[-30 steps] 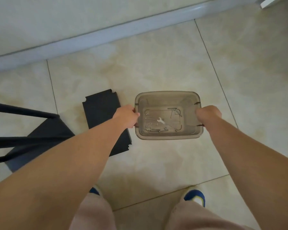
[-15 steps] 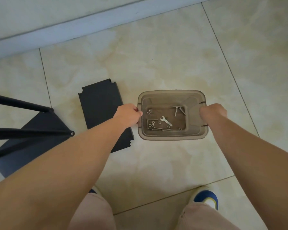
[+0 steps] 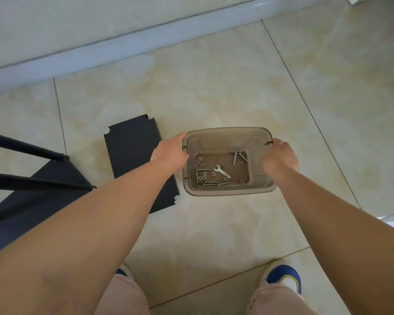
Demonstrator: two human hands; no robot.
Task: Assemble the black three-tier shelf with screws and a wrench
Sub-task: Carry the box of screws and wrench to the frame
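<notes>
Bin: a smoky see-through plastic bin (image 3: 228, 133) sits between both hands, long side running hand to hand.
Left hand (image 3: 170, 153): fingers curled over the left rim.
Right hand (image 3: 279, 157): gripping the right rim.
Wrench (image 3: 222, 171): small, flat, shiny metal, inside the bin, roughly midway between the hands.
Screws (image 3: 216, 183): thin metal, loose with nuts around the wrench.
Shelf board (image 3: 132, 151): matt black, notched corners, flat on the floor, just outside the left hand.

Soft, even, slightly dim indoor light; faint shadows on the tiled floor (image 3: 214, 87); wide-angle curvature bends the baseboard (image 3: 123, 48) toward the frame edges.
</notes>
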